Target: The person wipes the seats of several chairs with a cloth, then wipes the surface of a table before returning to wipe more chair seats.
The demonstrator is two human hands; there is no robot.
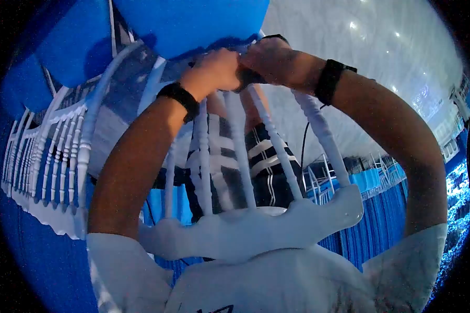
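Observation:
A white spindle-back chair (pixel 250 235) stands right against my body, its back rail nearest me. Both my arms reach around it. Beyond its spindles, my left hand (pixel 218 69) and my right hand (pixel 271 60) meet knuckle to knuckle with curled fingers. Something dark shows between and below them, but I cannot make out what it is. Black bands circle both wrists. Through the spindles, dark striped shorts (pixel 269 161) and legs are visible.
More white spindle-back chairs (pixel 62 146) stand in a row at left. Large blue panels (pixel 193 23) fill the upper left. A pale, shiny surface (pixel 360 62) spreads at upper right. Farther white chairs (pixel 324 175) and blue striped flooring (pixel 355 224) appear at lower right.

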